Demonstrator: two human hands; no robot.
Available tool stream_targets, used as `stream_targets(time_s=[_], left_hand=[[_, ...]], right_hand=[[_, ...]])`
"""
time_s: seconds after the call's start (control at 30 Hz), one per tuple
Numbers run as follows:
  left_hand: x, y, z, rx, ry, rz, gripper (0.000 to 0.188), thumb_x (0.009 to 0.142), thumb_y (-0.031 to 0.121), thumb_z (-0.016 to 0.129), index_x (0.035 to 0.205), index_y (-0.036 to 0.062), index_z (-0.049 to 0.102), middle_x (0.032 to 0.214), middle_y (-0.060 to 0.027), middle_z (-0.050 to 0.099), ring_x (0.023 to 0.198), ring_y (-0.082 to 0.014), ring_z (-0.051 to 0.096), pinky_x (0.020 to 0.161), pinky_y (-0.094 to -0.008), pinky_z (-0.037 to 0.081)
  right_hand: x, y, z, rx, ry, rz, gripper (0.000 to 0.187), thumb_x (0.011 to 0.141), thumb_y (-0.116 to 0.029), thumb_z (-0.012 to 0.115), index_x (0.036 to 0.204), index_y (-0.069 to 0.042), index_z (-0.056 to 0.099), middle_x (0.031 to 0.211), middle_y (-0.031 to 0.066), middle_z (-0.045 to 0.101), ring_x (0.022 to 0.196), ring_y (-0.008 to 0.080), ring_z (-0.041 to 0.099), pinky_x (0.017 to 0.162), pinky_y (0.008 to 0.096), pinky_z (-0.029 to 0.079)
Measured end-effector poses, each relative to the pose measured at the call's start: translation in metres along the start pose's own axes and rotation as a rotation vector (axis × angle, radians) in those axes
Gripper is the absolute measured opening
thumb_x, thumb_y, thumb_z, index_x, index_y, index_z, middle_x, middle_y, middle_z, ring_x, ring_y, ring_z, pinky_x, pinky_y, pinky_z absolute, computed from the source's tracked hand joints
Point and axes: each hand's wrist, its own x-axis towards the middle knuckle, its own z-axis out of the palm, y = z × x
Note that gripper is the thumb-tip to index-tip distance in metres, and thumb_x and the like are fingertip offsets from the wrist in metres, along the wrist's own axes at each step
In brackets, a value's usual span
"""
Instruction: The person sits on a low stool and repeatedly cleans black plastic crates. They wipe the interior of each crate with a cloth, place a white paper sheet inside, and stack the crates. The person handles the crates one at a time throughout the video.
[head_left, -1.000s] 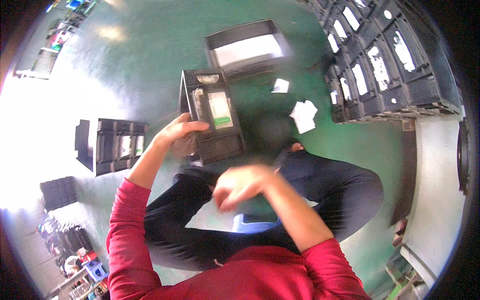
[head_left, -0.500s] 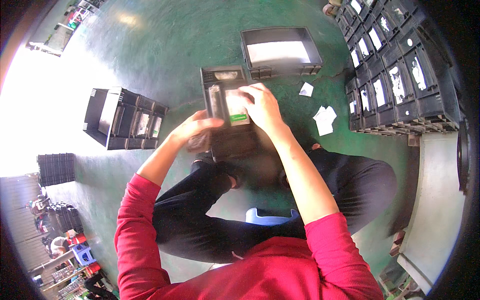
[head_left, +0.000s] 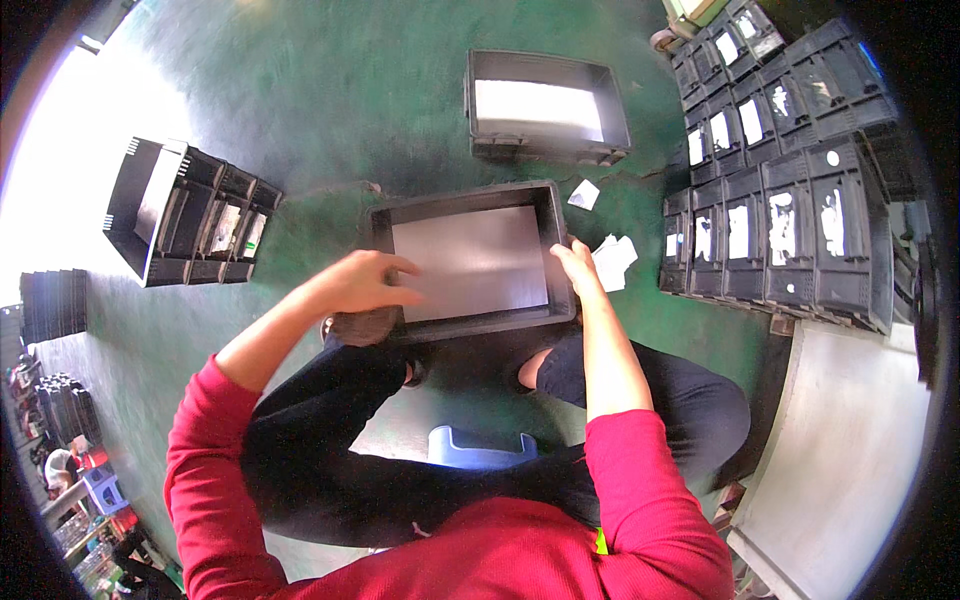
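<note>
A shallow black plastic crate point(head_left: 470, 325) is in front of my legs, its hollow side up and a smooth, pale, shiny base showing inside. My right hand point(head_left: 577, 268) grips its right wall, the thumb over the rim and the fingers outside. At the left rim my left hand point(head_left: 365, 284) reaches over the crate's edge, thumb and forefinger spread apart with nothing between them. Just below that hand is a brownish rounded thing point(head_left: 362, 327); whether the hand touches it, I cannot tell.
Another black crate point(head_left: 545, 143) with a white inside lies beyond. Crates stand on their sides at the left point(head_left: 200, 220), and labelled crates point(head_left: 780, 235) are stacked at the right. Loose white papers point(head_left: 613, 262) are on the green floor. A blue stool point(head_left: 480, 450) is between my legs.
The crate, earlier tilted with its labelled side toward me, now has its hollow facing up. My right hand has moved from the label to the right rim; the left is now off the wall.
</note>
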Motion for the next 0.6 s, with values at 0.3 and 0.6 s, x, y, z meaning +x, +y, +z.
stream_targets(time_s=[0.3, 0.6], left_hand=[[-0.016, -0.062, -0.043, -0.349, 0.197, -0.204, 0.042, 0.084, 0.029, 0.062, 0.116, 0.0024, 0.06, 0.082, -0.0067, 0.069, 0.079, -0.0115, 0.063, 0.075, -0.0264, 0.047], [-0.015, -0.096, -0.04, -0.424, 0.236, -0.217, 0.041, 0.085, 0.028, 0.06, 0.118, 0.0024, 0.06, 0.084, -0.0053, 0.067, 0.075, -0.0092, 0.058, 0.071, -0.0252, 0.046]], right_hand=[[0.027, -0.058, 0.094, -0.815, 0.16, -0.842, 0.02, 0.078, -0.01, 0.056, 0.096, -0.01, 0.063, 0.098, 0.0089, 0.06, 0.097, 0.0256, 0.057, 0.081, 0.0439, 0.045], [0.055, -0.065, 0.138, -1.175, -0.108, -0.648, 0.017, 0.075, -0.011, 0.06, 0.091, -0.007, 0.063, 0.092, 0.0163, 0.066, 0.088, 0.0297, 0.064, 0.079, 0.0452, 0.048]])
